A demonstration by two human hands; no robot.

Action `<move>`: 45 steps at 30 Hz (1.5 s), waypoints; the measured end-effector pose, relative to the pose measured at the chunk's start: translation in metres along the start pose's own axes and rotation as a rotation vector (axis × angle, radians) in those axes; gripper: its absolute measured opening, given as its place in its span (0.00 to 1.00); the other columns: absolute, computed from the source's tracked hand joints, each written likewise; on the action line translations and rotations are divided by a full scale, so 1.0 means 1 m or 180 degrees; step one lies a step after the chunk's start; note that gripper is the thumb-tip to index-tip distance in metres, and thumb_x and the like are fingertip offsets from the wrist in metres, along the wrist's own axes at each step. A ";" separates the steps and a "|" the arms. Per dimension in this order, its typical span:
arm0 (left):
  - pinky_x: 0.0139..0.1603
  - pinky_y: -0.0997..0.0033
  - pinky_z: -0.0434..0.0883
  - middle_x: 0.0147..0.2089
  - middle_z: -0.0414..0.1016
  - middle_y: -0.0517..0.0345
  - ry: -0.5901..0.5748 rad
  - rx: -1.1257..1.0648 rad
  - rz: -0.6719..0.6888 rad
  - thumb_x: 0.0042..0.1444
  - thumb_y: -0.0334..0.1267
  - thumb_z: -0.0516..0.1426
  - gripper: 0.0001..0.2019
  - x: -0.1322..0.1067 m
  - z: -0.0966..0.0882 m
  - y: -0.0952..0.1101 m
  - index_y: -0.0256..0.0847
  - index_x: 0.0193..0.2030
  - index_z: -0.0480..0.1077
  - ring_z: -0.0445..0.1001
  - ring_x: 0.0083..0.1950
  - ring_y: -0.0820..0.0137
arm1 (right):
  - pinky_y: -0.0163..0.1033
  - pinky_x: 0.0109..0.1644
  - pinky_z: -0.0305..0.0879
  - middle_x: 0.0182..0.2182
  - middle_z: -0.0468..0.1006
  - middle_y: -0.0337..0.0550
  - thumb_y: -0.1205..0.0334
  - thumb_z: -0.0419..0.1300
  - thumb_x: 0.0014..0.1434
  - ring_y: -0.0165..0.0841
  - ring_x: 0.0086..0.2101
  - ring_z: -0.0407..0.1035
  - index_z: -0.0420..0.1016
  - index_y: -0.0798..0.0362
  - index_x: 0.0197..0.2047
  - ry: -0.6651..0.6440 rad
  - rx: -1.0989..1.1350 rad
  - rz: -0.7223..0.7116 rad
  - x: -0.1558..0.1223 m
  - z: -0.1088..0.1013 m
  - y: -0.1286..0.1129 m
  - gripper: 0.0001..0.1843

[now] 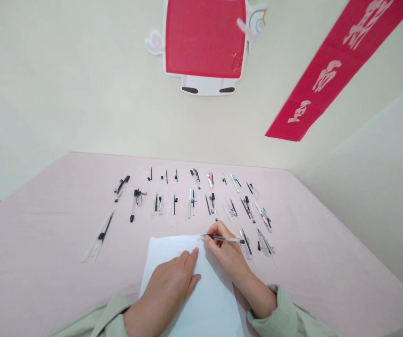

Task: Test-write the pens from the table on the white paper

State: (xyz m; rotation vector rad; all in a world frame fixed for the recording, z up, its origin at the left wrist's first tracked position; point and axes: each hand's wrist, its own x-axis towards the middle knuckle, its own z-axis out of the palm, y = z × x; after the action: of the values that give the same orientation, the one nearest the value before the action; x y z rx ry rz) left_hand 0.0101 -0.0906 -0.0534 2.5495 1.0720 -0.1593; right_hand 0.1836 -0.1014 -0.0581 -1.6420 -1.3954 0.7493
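Note:
My right hand point(224, 248) is closed round a pen point(227, 239) with a clear barrel and a black end. The pen's tip meets the upper right part of a white sheet of paper point(215, 299), beside a small dark mark. Lying flat on the sheet, my left hand point(173, 281) has its fingers stretched out and holds nothing. Just beyond the paper, rows of pens taken apart into barrels, refills and caps spread over the pink cloth. A disassembled pen point(246, 243) is close to the right of my right hand.
A pink cloth point(40, 252) covers the table. One long pen set point(101, 235) lies apart at the left. Several pen parts point(265, 243) are at the right. On the wall behind hang a red cartoon cutout point(205, 37) and a red banner point(328, 75).

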 end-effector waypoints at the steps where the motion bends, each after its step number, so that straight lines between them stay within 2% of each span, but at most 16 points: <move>1: 0.42 0.58 0.76 0.49 0.75 0.45 0.0011 -0.0026 0.0002 0.63 0.35 0.50 0.23 0.000 -0.001 -0.001 0.38 0.64 0.59 0.78 0.45 0.56 | 0.35 0.32 0.58 0.24 0.66 0.33 0.63 0.55 0.56 0.30 0.26 0.62 0.62 0.49 0.31 0.0026 -0.0011 0.0000 0.000 0.000 0.000 0.04; 6: 0.43 0.58 0.75 0.53 0.74 0.43 0.0210 -0.0033 -0.0335 0.65 0.37 0.47 0.21 0.007 -0.013 -0.013 0.37 0.64 0.59 0.77 0.48 0.56 | 0.35 0.32 0.58 0.24 0.65 0.32 0.62 0.56 0.57 0.31 0.27 0.63 0.62 0.49 0.31 0.0174 -0.0014 -0.0018 0.002 0.001 0.005 0.04; 11: 0.40 0.61 0.74 0.54 0.74 0.43 0.0335 0.0095 -0.0638 0.64 0.38 0.48 0.19 0.013 -0.021 -0.020 0.38 0.61 0.60 0.77 0.48 0.56 | 0.35 0.31 0.56 0.23 0.64 0.31 0.61 0.55 0.58 0.31 0.26 0.62 0.61 0.49 0.32 0.0090 0.0054 0.0037 0.002 0.002 0.007 0.05; 18: 0.37 0.60 0.73 0.46 0.77 0.47 0.0169 -0.0077 -0.0650 0.62 0.38 0.51 0.11 0.010 -0.024 -0.015 0.38 0.50 0.64 0.78 0.44 0.54 | 0.35 0.32 0.57 0.25 0.68 0.34 0.64 0.55 0.57 0.31 0.28 0.63 0.67 0.50 0.32 -0.0054 0.0017 -0.0047 -0.001 0.001 0.002 0.02; 23: 0.37 0.61 0.73 0.48 0.76 0.46 0.0076 -0.0098 -0.0663 0.63 0.37 0.50 0.14 0.009 -0.027 -0.012 0.37 0.54 0.63 0.78 0.45 0.55 | 0.34 0.30 0.55 0.22 0.65 0.33 0.63 0.54 0.57 0.30 0.25 0.62 0.63 0.50 0.28 0.0016 0.0018 0.0029 -0.001 0.003 0.004 0.07; 27: 0.35 0.64 0.72 0.48 0.75 0.49 0.0044 0.0014 -0.0485 0.64 0.37 0.48 0.18 0.008 -0.026 -0.013 0.44 0.60 0.61 0.78 0.44 0.57 | 0.34 0.29 0.55 0.22 0.65 0.32 0.62 0.54 0.57 0.30 0.25 0.62 0.63 0.50 0.27 0.0019 -0.0030 0.0087 0.000 0.003 0.002 0.07; 30: 0.34 0.65 0.72 0.46 0.74 0.51 0.0050 0.0065 -0.0448 0.64 0.38 0.47 0.17 0.009 -0.025 -0.014 0.47 0.59 0.63 0.78 0.43 0.58 | 0.34 0.29 0.55 0.21 0.65 0.32 0.62 0.54 0.57 0.30 0.25 0.62 0.63 0.50 0.27 0.0007 -0.0081 0.0095 0.000 0.002 0.001 0.07; 45: 0.33 0.67 0.70 0.45 0.74 0.51 0.0111 0.0005 -0.0413 0.64 0.38 0.47 0.17 0.008 -0.024 -0.016 0.47 0.58 0.63 0.77 0.42 0.59 | 0.34 0.28 0.55 0.20 0.64 0.32 0.63 0.54 0.57 0.30 0.24 0.61 0.62 0.49 0.27 0.0054 -0.0029 0.0013 -0.001 0.003 0.003 0.08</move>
State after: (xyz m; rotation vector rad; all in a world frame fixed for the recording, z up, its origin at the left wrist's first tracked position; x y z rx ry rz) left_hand 0.0037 -0.0664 -0.0377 2.4931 1.2514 -0.1502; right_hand 0.1824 -0.1021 -0.0622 -1.6552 -1.3860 0.7308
